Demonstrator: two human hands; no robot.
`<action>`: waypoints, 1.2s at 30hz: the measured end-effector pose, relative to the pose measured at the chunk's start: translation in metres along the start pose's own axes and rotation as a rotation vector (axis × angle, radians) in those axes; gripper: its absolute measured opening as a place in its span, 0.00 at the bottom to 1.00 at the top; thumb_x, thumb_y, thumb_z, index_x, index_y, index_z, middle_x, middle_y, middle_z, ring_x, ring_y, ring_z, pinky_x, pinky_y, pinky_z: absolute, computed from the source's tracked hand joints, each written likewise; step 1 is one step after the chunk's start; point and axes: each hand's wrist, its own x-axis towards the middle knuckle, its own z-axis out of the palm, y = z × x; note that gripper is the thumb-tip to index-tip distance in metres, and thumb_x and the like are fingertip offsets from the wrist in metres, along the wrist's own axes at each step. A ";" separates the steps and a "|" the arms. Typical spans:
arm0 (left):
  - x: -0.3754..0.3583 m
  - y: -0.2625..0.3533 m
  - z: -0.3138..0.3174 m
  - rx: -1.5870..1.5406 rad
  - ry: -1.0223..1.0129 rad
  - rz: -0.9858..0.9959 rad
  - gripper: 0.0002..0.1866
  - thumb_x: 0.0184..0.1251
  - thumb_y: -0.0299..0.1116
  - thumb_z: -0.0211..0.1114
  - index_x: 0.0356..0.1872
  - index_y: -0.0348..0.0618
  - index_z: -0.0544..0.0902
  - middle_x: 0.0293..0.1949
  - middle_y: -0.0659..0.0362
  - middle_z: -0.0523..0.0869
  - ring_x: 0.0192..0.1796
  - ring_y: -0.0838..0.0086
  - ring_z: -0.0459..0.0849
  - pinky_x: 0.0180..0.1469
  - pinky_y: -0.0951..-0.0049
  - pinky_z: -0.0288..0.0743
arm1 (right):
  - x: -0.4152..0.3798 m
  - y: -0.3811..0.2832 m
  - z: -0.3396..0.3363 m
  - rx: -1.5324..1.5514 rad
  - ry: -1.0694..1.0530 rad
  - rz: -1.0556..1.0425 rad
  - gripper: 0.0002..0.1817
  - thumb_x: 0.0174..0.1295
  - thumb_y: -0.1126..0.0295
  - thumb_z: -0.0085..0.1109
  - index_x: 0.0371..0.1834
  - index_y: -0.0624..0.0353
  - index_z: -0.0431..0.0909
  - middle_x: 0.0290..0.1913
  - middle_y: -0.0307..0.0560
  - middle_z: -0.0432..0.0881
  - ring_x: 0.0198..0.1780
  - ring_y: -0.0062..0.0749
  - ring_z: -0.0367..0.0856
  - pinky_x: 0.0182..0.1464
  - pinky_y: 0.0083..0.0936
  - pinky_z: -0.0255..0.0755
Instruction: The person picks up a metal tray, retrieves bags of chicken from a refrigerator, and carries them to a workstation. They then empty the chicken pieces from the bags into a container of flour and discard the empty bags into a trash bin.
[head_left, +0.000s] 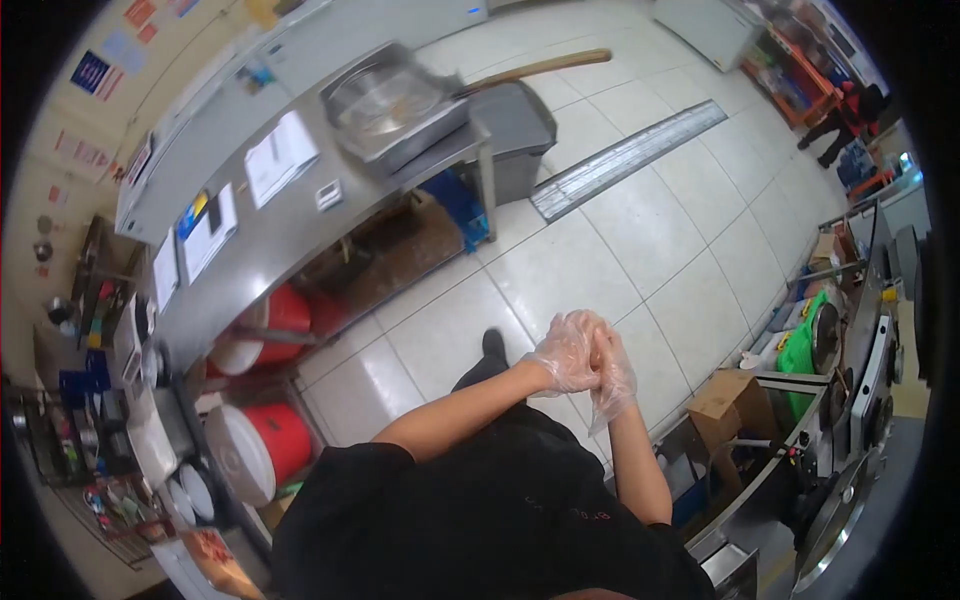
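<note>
Both my hands wear clear plastic gloves and meet in front of my body, above the tiled floor. My left hand is pressed against my right hand, and their fingers overlap. The fingers look bent and closed together. Nothing besides the gloves shows between them, though the inside of the clasp is hidden. The right glove's loose cuff hangs at the wrist.
A steel counter on the left bears papers and a steel basin. Red buckets sit below. A grey bin, floor drain, cardboard box and a distant person are visible.
</note>
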 end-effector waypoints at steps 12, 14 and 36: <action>0.351 -0.059 -0.058 -0.503 -0.087 0.158 0.62 0.54 0.49 0.76 0.79 0.43 0.39 0.63 0.38 0.74 0.65 0.45 0.75 0.69 0.58 0.68 | 0.278 -0.217 -0.029 -0.303 0.034 -0.126 0.24 0.72 0.53 0.60 0.60 0.57 0.69 0.52 0.38 0.75 0.54 0.24 0.75 0.58 0.26 0.71; 0.401 -0.064 -0.073 -0.703 -0.076 -0.077 0.59 0.60 0.47 0.73 0.80 0.42 0.38 0.57 0.42 0.80 0.59 0.51 0.80 0.67 0.59 0.71 | 0.327 -0.247 -0.029 -0.277 -0.030 -0.060 0.27 0.70 0.50 0.62 0.59 0.58 0.68 0.50 0.38 0.74 0.53 0.23 0.73 0.58 0.25 0.70; 0.262 -0.265 0.274 -2.043 1.237 -1.649 0.15 0.70 0.50 0.59 0.47 0.53 0.74 0.43 0.61 0.76 0.46 0.62 0.76 0.50 0.51 0.71 | 0.885 -0.469 -0.179 -0.846 0.121 0.111 0.20 0.72 0.50 0.52 0.38 0.57 0.79 0.31 0.44 0.86 0.30 0.25 0.82 0.26 0.16 0.73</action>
